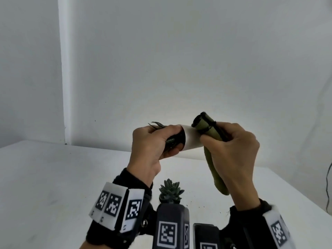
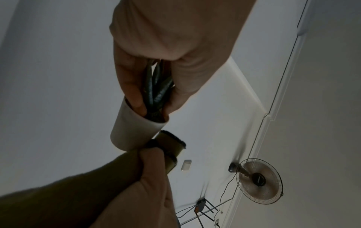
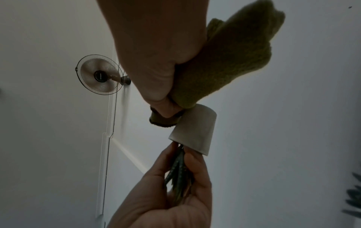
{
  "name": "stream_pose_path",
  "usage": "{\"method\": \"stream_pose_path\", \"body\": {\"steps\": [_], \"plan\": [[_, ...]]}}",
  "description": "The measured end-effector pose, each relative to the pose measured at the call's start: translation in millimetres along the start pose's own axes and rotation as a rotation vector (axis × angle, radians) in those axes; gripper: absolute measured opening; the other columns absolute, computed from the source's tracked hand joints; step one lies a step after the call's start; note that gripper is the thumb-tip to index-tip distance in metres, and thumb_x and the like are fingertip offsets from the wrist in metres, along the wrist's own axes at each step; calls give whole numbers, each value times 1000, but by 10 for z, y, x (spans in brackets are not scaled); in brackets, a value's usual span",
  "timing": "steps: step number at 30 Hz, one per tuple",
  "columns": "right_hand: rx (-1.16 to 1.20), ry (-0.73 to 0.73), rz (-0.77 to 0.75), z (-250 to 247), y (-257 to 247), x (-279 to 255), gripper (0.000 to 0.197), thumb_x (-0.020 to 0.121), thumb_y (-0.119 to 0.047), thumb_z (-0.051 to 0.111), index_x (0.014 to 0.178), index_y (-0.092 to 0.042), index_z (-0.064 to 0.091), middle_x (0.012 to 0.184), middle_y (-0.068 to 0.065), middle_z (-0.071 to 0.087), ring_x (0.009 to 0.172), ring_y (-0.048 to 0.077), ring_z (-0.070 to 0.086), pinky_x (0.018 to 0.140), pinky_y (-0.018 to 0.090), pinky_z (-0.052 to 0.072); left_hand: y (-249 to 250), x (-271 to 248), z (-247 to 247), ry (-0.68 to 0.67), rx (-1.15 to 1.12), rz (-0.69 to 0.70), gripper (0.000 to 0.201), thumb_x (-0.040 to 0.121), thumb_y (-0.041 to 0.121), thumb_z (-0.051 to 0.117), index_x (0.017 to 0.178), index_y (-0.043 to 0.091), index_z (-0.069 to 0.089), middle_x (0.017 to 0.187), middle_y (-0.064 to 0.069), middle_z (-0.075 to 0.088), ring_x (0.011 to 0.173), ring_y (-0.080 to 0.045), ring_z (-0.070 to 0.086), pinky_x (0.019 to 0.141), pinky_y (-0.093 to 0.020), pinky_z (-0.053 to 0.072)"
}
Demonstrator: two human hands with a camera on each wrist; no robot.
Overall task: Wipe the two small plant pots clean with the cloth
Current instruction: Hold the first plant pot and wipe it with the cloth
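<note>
Nearest my head camera, along the bottom edge, I see two black wrist straps (image 1: 115, 221) studded with white blocks bearing square black-and-white markers. Just above them, at lower centre, one small succulent pot (image 1: 169, 199) sits on the smooth white table (image 1: 45, 186), its spiky rosette showing while the pot body is mostly hidden behind the rig. Moving from the left of the frame's middle, my left hand (image 1: 152, 146) is curled around the mouth of the second pot (image 1: 193, 139), a smooth white tapered cylinder lying on its side in the air, fingers wrapped over its dark strap-like leaves (image 2: 156, 86). To its right, touching the pot's base end, is one olive-green cloth (image 1: 208, 131), nubbly in texture with a dark stitched edge, rolled into a thick wad at the top and hanging down in a long fold. My right hand (image 1: 233, 150) is clenched on that cloth, thumb pressing it to the pot. In both wrist views I count one round wire-caged fan (image 2: 257, 180) mounted on a pale wall.
</note>
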State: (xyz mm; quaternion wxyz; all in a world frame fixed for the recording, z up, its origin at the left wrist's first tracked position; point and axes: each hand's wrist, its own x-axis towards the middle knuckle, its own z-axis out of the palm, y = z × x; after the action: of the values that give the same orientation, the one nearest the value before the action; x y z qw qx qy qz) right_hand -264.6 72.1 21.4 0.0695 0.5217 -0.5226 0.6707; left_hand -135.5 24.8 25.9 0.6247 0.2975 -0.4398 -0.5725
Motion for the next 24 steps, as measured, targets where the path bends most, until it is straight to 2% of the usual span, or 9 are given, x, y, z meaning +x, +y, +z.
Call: {"method": "stream_pose_path", "body": {"steps": [4,8,12,16,18,20,22,24], "plan": [[-48,-66,-52,62,52,-4,23,63,0,72,82,-13,76,71,2,60,64,14,52,56,10,39,19,35,-20,42,21,59,17,69,1,80,68,-4,63,67,-16,64,48,-27,61,44,-22,50],[-87,-105,-87,51,75,5,22,63,-2,72,79,-17,76,70,2,56,64,14,52,52,15,37,-1,38,-15,47,29,50,17,69,-1,80,67,-5,63,66,-16,64,51,-26,62,46,-24,52],[-97,-146,-89,16,38,-13,21,64,-5,73,79,-19,76,70,1,58,62,14,55,51,16,38,-44,28,14,36,-13,10,18,72,-3,77,65,-3,60,59,-12,64,48,-20,63,44,-24,52],[148,-266,47,-43,-56,-10,22,63,1,71,71,-19,75,63,-4,59,53,7,52,49,16,39,-29,45,-11,16,-57,-23,16,74,-2,74,64,-2,61,52,-9,66,47,-18,65,44,-25,54],[273,-218,122,-89,-67,27,24,63,5,70,70,-18,75,58,-4,61,51,9,52,48,19,41,5,46,-34,-21,-72,-40,12,75,-1,73,70,-5,63,56,-10,67,50,-19,66,46,-25,54],[326,-94,161,-145,-51,70,21,65,4,70,68,-16,73,54,-3,59,49,10,50,47,20,40,35,51,-53,-47,-69,-44,11,76,-1,73,71,-6,64,57,-9,67,51,-19,66,47,-25,54],[317,-6,179,-184,-23,93,14,66,1,69,66,-13,71,53,-2,55,49,11,47,48,21,37,51,44,-57,-59,-67,-47,11,76,-2,73,71,-5,64,57,-9,67,51,-18,67,47,-25,54],[250,19,169,-183,7,89,12,64,-5,70,69,-16,72,57,-2,58,51,11,49,50,21,38,49,19,-27,-75,-65,-55,12,75,-1,73,71,-5,63,56,-8,66,50,-17,66,46,-25,54]]}}
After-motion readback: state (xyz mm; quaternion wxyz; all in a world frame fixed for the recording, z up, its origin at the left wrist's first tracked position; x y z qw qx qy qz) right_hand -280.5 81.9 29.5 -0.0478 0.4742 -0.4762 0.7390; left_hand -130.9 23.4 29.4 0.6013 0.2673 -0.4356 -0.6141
